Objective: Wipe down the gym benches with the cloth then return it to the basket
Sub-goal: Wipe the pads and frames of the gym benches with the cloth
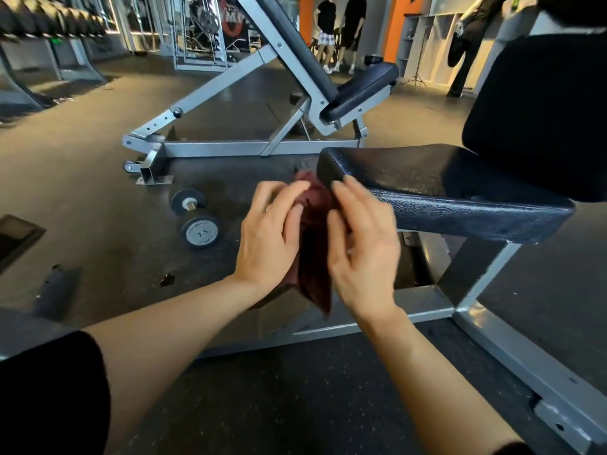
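A dark red cloth (313, 254) hangs bunched between my two hands, just in front of the near bench's seat corner. My left hand (269, 238) grips its left side with curled fingers. My right hand (364, 244) holds the right side, fingers partly spread. The near bench has a black padded seat (443, 188) and an upright black backrest (538, 116) on a grey steel frame (486, 277). A second bench stands farther back, with an inclined backrest (295, 44) and small seat pad (361, 90). No basket is in view.
A 7.5 dumbbell (195, 221) lies on the dark rubber floor left of my hands. A dumbbell rack (49, 24) lines the far left. Three people (341, 31) stand at the back. The near bench's grey base bar (542, 382) runs along the floor at right.
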`<action>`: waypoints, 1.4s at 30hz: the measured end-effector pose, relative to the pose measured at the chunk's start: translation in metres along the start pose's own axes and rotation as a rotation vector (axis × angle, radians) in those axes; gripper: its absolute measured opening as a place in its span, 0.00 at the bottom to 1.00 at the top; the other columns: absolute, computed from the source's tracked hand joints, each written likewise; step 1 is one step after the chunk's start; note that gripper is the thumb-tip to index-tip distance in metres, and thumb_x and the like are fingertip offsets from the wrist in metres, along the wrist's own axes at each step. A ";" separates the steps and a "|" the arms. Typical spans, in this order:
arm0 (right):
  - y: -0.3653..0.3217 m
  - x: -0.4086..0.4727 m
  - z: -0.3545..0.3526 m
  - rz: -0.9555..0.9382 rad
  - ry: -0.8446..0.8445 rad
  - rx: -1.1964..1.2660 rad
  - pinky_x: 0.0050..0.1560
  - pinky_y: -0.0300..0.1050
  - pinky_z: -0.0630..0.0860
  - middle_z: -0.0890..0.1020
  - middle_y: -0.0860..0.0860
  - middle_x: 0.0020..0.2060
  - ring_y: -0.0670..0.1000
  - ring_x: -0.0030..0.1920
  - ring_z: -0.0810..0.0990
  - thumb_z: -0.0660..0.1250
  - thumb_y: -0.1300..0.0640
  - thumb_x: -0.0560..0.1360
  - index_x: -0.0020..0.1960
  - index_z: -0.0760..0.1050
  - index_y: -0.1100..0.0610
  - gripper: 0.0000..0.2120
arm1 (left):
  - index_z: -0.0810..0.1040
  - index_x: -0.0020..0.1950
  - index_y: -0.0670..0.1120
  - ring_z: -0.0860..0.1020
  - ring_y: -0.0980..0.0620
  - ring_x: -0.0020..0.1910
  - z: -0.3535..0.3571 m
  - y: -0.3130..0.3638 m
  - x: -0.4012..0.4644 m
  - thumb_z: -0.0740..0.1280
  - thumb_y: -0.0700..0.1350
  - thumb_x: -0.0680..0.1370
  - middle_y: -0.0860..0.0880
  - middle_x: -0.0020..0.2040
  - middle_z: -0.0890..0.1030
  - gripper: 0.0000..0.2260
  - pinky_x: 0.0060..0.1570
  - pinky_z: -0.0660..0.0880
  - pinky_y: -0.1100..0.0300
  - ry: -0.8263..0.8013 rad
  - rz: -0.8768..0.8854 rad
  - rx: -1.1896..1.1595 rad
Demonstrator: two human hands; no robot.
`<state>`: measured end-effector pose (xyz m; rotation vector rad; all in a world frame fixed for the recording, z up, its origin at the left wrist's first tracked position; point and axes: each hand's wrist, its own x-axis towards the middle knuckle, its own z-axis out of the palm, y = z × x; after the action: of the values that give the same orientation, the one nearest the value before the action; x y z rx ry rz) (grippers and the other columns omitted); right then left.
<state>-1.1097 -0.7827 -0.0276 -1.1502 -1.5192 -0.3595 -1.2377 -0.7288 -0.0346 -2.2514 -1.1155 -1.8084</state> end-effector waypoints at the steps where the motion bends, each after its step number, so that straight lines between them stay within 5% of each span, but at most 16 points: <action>1: 0.005 -0.002 -0.005 0.016 0.092 -0.080 0.63 0.38 0.66 0.79 0.59 0.60 0.56 0.57 0.75 0.64 0.63 0.78 0.62 0.78 0.63 0.14 | 0.77 0.62 0.40 0.74 0.54 0.51 0.006 -0.001 0.006 0.62 0.37 0.79 0.41 0.54 0.75 0.12 0.52 0.66 0.75 0.076 -0.122 0.018; 4: 0.023 -0.007 -0.017 0.080 0.201 -0.258 0.56 0.49 0.69 0.77 0.61 0.57 0.58 0.54 0.71 0.66 0.64 0.75 0.61 0.77 0.64 0.15 | 0.76 0.62 0.40 0.74 0.54 0.56 0.027 0.008 0.028 0.61 0.37 0.80 0.42 0.58 0.76 0.12 0.53 0.61 0.83 0.247 -0.375 -0.068; 8: 0.043 -0.009 -0.024 0.028 0.075 -0.466 0.54 0.52 0.65 0.76 0.59 0.64 0.58 0.59 0.68 0.66 0.60 0.74 0.66 0.74 0.62 0.21 | 0.74 0.65 0.40 0.74 0.56 0.58 0.057 0.033 0.026 0.60 0.37 0.80 0.43 0.61 0.77 0.13 0.56 0.63 0.79 0.246 -0.319 -0.198; 14: 0.051 -0.007 -0.032 -0.003 0.061 -0.415 0.55 0.53 0.66 0.76 0.57 0.63 0.58 0.58 0.69 0.63 0.59 0.75 0.66 0.74 0.61 0.19 | 0.74 0.61 0.38 0.76 0.53 0.55 0.050 0.043 0.009 0.62 0.36 0.80 0.44 0.56 0.77 0.11 0.56 0.70 0.69 0.188 -0.161 -0.220; 20: 0.052 -0.004 -0.031 -0.014 0.041 -0.399 0.55 0.52 0.66 0.77 0.56 0.63 0.58 0.58 0.70 0.63 0.60 0.74 0.65 0.75 0.60 0.20 | 0.75 0.65 0.42 0.72 0.56 0.60 0.056 0.034 0.043 0.62 0.35 0.79 0.45 0.62 0.77 0.14 0.52 0.60 0.84 0.185 -0.455 -0.195; 25: 0.058 -0.008 -0.044 -0.060 0.014 -0.407 0.54 0.52 0.67 0.77 0.57 0.63 0.58 0.57 0.70 0.63 0.63 0.73 0.66 0.75 0.60 0.21 | 0.77 0.57 0.37 0.75 0.53 0.54 0.050 0.055 0.011 0.65 0.32 0.76 0.42 0.55 0.77 0.10 0.55 0.69 0.72 0.204 -0.190 -0.187; 29: 0.065 -0.016 -0.053 0.047 0.114 -0.326 0.54 0.54 0.71 0.78 0.58 0.59 0.57 0.56 0.71 0.59 0.64 0.75 0.64 0.75 0.63 0.19 | 0.80 0.56 0.40 0.75 0.46 0.53 0.049 0.067 -0.020 0.67 0.38 0.75 0.43 0.55 0.76 0.10 0.52 0.74 0.55 -0.022 0.057 -0.144; 32: 0.060 -0.024 -0.059 0.107 0.194 -0.068 0.54 0.57 0.74 0.78 0.53 0.56 0.54 0.55 0.76 0.57 0.62 0.80 0.63 0.74 0.65 0.16 | 0.79 0.57 0.39 0.74 0.50 0.54 0.059 0.092 -0.029 0.67 0.37 0.74 0.42 0.55 0.75 0.12 0.56 0.73 0.60 -0.082 0.044 -0.229; 36: 0.044 -0.026 -0.067 0.075 0.026 0.278 0.66 0.55 0.70 0.73 0.61 0.67 0.57 0.67 0.73 0.54 0.68 0.78 0.71 0.65 0.69 0.21 | 0.71 0.61 0.36 0.72 0.54 0.56 0.064 0.119 -0.011 0.64 0.39 0.78 0.40 0.57 0.71 0.13 0.57 0.70 0.67 0.036 -0.071 -0.381; 40: 0.046 -0.023 -0.069 0.057 0.056 0.152 0.68 0.42 0.67 0.72 0.61 0.67 0.52 0.69 0.71 0.63 0.74 0.75 0.69 0.69 0.68 0.22 | 0.77 0.61 0.36 0.74 0.50 0.60 0.062 0.100 -0.020 0.54 0.43 0.82 0.39 0.61 0.75 0.17 0.63 0.70 0.58 -0.083 0.057 -0.336; 42: 0.048 -0.024 -0.061 0.043 0.123 0.074 0.64 0.46 0.72 0.75 0.61 0.63 0.55 0.63 0.75 0.64 0.72 0.74 0.67 0.73 0.65 0.21 | 0.80 0.59 0.40 0.73 0.45 0.57 0.060 0.087 -0.019 0.55 0.45 0.81 0.41 0.60 0.76 0.17 0.62 0.67 0.57 -0.029 0.128 -0.140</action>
<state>-1.0381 -0.8165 -0.0464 -1.0814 -1.3877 -0.3354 -1.1409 -0.7757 -0.0359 -2.3714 -0.8517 -1.8622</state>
